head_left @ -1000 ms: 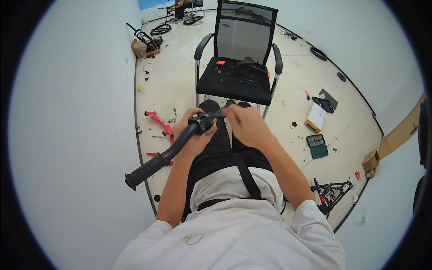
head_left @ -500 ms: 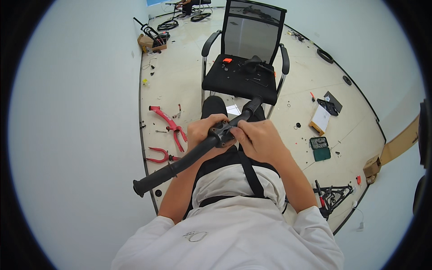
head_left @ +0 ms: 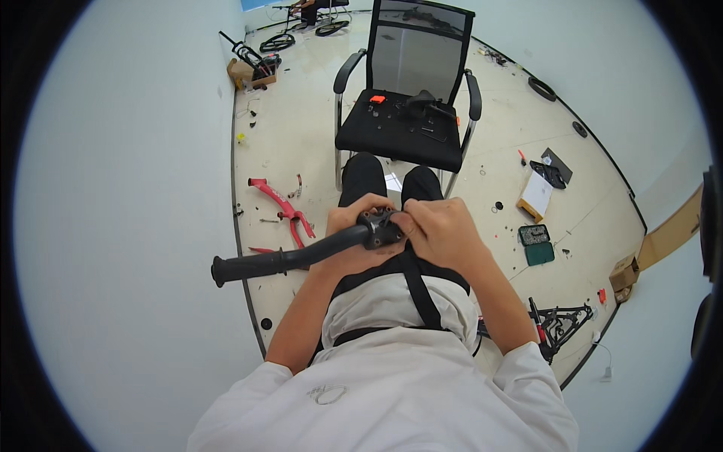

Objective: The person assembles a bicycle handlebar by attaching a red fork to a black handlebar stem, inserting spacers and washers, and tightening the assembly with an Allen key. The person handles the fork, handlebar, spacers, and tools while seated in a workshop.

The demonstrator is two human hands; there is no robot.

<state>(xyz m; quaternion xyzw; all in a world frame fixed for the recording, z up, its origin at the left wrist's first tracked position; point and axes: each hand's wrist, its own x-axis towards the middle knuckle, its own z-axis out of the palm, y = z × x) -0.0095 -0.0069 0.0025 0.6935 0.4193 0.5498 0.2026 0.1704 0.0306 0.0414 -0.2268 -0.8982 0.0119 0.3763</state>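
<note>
Above my lap I hold a black bicycle handlebar [head_left: 301,258] with a stem [head_left: 382,228] clamped at its middle; bolt holes show on the stem's face. My left hand [head_left: 354,213] is closed around the stem from behind and its left side. Against the stem's right edge, my right hand [head_left: 443,232] pinches thumb and fingers together; what lies between the fingertips is hidden. The bar's left half ends in a black grip [head_left: 241,269] pointing left. Its right half is hidden behind my right hand.
Ahead stands a black chair [head_left: 399,139] with tools and a bike saddle [head_left: 423,104] on its seat. A red bicycle frame part [head_left: 279,200] lies left; a green case [head_left: 538,255], a white box [head_left: 535,197] and a black frame [head_left: 561,324] lie right. Walls rise both sides.
The handlebar has turned: its left grip has swung up and left, and its right half has gone from view behind my right hand. Both hands stay at the stem.
</note>
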